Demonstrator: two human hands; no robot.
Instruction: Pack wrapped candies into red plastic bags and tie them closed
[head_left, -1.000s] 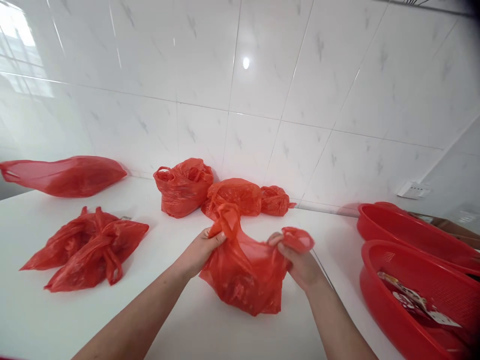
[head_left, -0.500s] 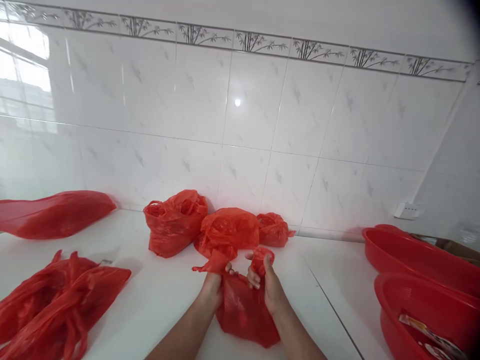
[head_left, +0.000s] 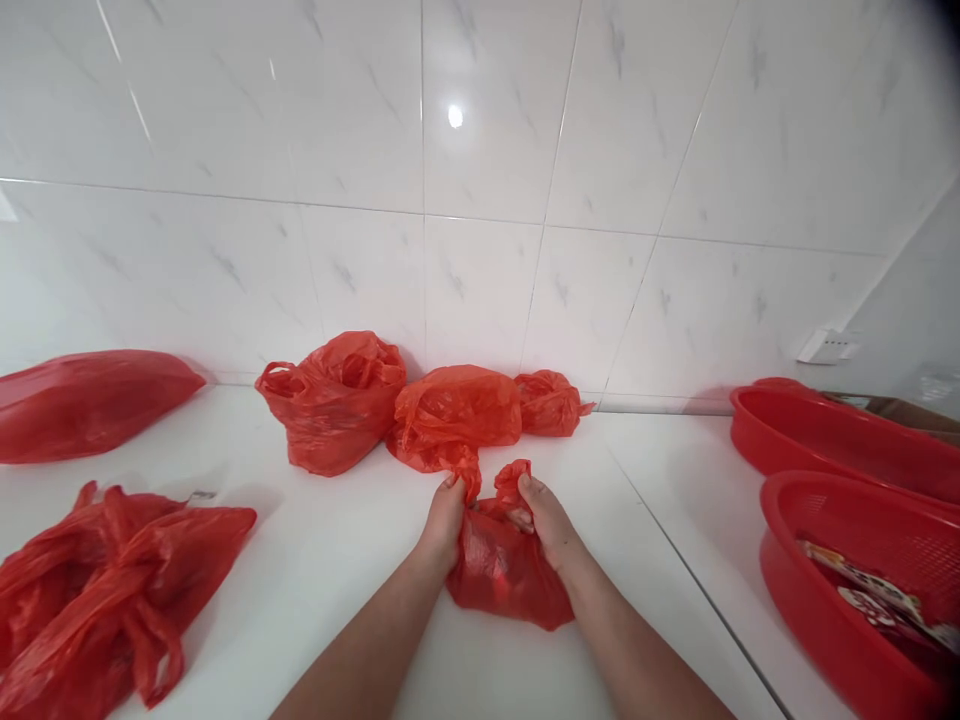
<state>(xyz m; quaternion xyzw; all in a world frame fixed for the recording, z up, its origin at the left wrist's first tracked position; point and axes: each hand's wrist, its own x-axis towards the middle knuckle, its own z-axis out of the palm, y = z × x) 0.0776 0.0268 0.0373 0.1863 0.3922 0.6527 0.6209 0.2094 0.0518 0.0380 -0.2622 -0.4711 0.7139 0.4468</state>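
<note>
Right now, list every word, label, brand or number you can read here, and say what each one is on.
No text here can be read.
Printed packets in the nearer red basket: red and white print, too blurred to read.
Red plastic bag gripped by the left hand and right hand: no print visible.
Other red bags on the white counter: no print visible.
Wall socket: no marking legible.

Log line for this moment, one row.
left hand: grips bag handle | right hand: grips other handle | red bag: on white counter | handles close together
</note>
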